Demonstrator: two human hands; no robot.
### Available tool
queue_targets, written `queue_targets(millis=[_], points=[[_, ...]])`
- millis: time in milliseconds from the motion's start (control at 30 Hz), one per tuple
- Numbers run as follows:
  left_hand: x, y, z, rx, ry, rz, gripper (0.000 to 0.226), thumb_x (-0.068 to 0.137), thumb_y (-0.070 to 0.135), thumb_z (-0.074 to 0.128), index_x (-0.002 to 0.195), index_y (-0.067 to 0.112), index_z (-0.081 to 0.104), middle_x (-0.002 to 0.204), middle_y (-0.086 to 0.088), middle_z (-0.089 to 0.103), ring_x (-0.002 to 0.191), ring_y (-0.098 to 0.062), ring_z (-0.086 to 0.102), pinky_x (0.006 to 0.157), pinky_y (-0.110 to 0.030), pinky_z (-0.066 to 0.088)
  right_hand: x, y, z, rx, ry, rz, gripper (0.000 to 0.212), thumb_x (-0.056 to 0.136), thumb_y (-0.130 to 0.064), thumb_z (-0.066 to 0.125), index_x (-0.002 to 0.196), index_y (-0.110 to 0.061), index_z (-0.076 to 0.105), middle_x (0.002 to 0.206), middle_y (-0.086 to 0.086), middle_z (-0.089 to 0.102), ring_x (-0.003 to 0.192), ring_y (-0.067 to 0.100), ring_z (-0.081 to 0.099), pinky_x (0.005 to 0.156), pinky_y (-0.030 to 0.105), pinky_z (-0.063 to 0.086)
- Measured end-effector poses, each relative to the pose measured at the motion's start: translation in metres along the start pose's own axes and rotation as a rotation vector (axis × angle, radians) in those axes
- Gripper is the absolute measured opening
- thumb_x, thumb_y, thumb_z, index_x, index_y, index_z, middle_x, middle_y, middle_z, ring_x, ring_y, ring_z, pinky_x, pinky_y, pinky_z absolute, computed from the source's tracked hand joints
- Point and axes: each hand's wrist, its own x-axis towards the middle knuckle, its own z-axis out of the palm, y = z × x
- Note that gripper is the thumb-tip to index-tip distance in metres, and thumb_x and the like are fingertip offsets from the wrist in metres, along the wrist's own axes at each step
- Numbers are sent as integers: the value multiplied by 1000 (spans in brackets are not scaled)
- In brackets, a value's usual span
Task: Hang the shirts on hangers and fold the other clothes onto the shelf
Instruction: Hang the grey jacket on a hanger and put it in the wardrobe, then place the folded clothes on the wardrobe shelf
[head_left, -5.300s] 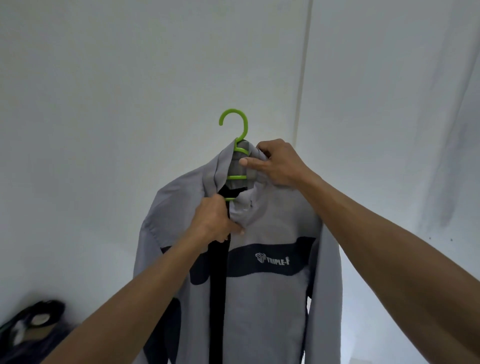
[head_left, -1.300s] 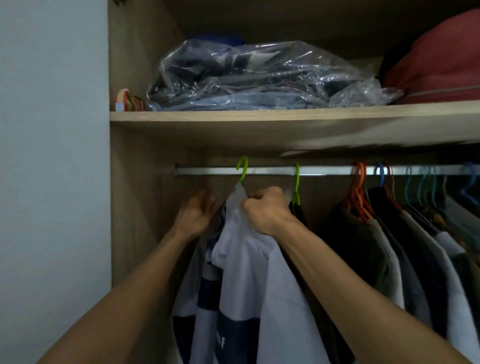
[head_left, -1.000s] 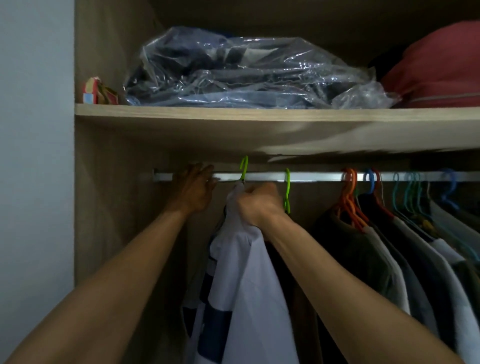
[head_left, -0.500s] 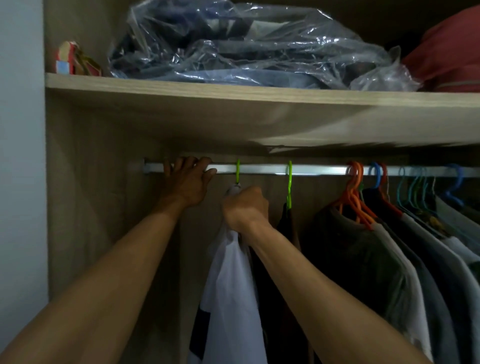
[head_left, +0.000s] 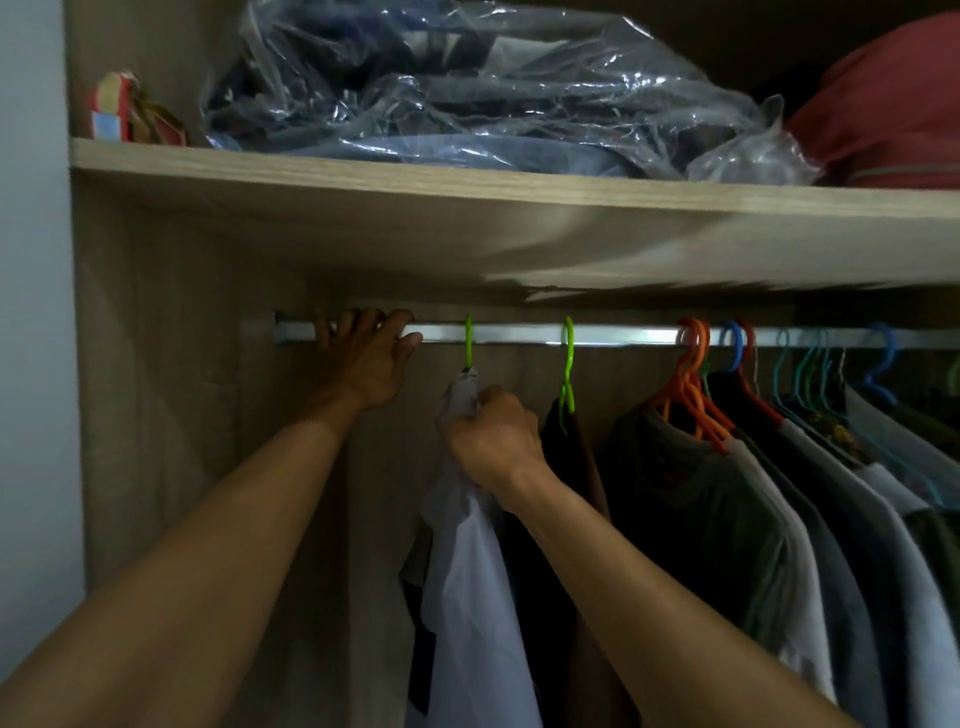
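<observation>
A pale grey shirt (head_left: 470, 577) with dark panels hangs from a green hanger (head_left: 468, 344) whose hook sits over the metal wardrobe rail (head_left: 519, 334). My right hand (head_left: 493, 441) is closed on the shirt's collar just below the hook. My left hand (head_left: 366, 358) grips the rail at its left end, fingers curled over the top. A wooden shelf (head_left: 467, 184) runs above the rail.
A second green hanger (head_left: 568, 364) carries a dark garment right of my hand. Further right hang several shirts on orange (head_left: 693, 384) and blue hangers. On the shelf lie a clear plastic bag of clothes (head_left: 467, 88), a red bag (head_left: 893, 119) and a small colourful item (head_left: 124, 114).
The shirt on its green hanger went from in front of a white wall onto the rail. My left hand rose from beside the shirt to grip the rail.
</observation>
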Motion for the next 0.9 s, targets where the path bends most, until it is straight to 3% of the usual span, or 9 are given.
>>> queue_targets(millis=[100, 200, 433, 500, 567, 633, 733, 900], points=[[2, 0, 0, 6, -32, 0, 45, 104, 47, 29, 147, 37, 35, 150, -3, 39, 138, -30, 31, 118, -58, 13, -4, 1, -5, -30, -1, -22, 34, 91, -35, 56, 118, -15, 59, 120, 12, 63, 109, 36, 61, 74, 30, 45], [-2, 3, -2, -26, -118, -21, 52, 104, 46, 31, 155, 38, 21, 163, -2, 19, 150, -30, 13, 118, -59, 13, -9, 4, -13, -76, -4, -49, 33, 91, -38, 56, 116, -17, 58, 121, 12, 63, 112, 36, 61, 76, 28, 40], [-45, 23, -39, -71, -223, -37, 56, 106, 40, 34, 158, 27, 17, 166, -11, 13, 153, -29, 7, 123, -36, 5, -21, 3, -38, -48, -40, -219, 29, 84, -28, 64, 111, -19, 61, 117, 8, 63, 112, 31, 61, 80, 28, 46], [-65, 31, -56, -80, -214, -81, 55, 106, 40, 34, 157, 27, 20, 165, -12, 15, 152, -31, 12, 123, -40, 9, -27, 3, -48, -35, -86, -271, 26, 88, -24, 63, 113, -18, 60, 110, 6, 61, 109, 28, 62, 78, 30, 47], [-88, 40, -76, -53, -171, -119, 56, 101, 48, 34, 153, 29, 28, 160, -11, 27, 145, -37, 26, 118, -51, 26, -33, 6, -56, 6, -128, -339, 37, 91, -21, 62, 127, -18, 59, 120, 6, 62, 116, 26, 60, 86, 32, 52], [-108, 49, -94, -21, -144, -150, 60, 93, 53, 29, 146, 25, 38, 148, -14, 42, 132, -39, 42, 107, -54, 39, -41, 9, -57, 28, -114, -422, 42, 91, -19, 63, 133, -19, 58, 132, 5, 58, 122, 24, 57, 96, 34, 50], [-156, 73, -128, 52, -80, -230, 54, 96, 42, 38, 139, 10, 47, 135, -19, 50, 121, -40, 49, 103, -48, 41, -63, 14, -53, 47, -126, -539, 33, 91, -21, 64, 123, -23, 61, 129, 5, 53, 120, 23, 54, 98, 37, 50], [-251, 103, -195, 140, 32, -354, 37, 99, 25, 49, 135, 15, 53, 137, -9, 52, 120, -29, 53, 100, -46, 46, -118, 11, -45, 147, -296, -633, 24, 93, -21, 63, 116, -23, 63, 127, 7, 52, 115, 27, 56, 95, 37, 49]])
